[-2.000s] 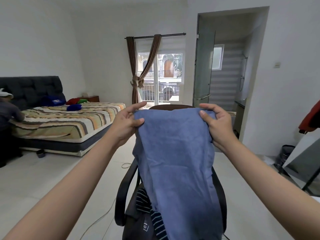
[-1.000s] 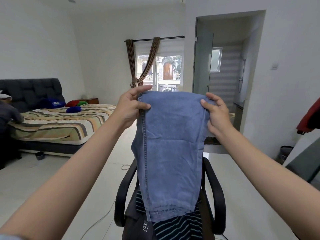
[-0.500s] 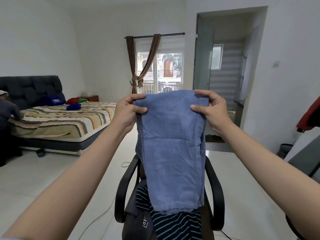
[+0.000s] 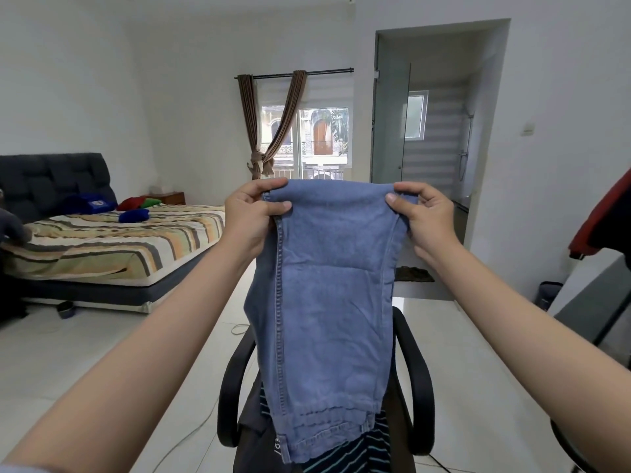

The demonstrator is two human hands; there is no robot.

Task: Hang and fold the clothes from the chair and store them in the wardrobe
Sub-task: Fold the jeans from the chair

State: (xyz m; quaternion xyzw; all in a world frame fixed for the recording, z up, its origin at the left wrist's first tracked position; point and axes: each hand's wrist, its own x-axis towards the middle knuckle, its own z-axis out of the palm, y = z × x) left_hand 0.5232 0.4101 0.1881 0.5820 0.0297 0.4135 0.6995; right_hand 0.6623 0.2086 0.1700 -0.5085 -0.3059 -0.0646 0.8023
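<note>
Folded blue jeans (image 4: 327, 308) hang in front of me at arm's length, doubled over along the top. My left hand (image 4: 251, 216) pinches the top left corner and my right hand (image 4: 421, 220) pinches the top right corner. Their hems dangle just above a black office chair (image 4: 418, 387). On the chair seat lie a dark striped garment (image 4: 351, 455) and a dark grey garment (image 4: 254, 445), both partly hidden by the jeans.
A bed (image 4: 112, 250) with a striped cover stands at the left, and a person's sleeve (image 4: 12, 230) shows at its edge. A red and black garment (image 4: 604, 216) hangs at the right above a dark board (image 4: 594, 302). A cable (image 4: 191, 435) runs over the white floor.
The jeans went from hanging long to doubled over, with the hems now raised above the chair. Both hands kept their grip on the top corners and dropped slightly.
</note>
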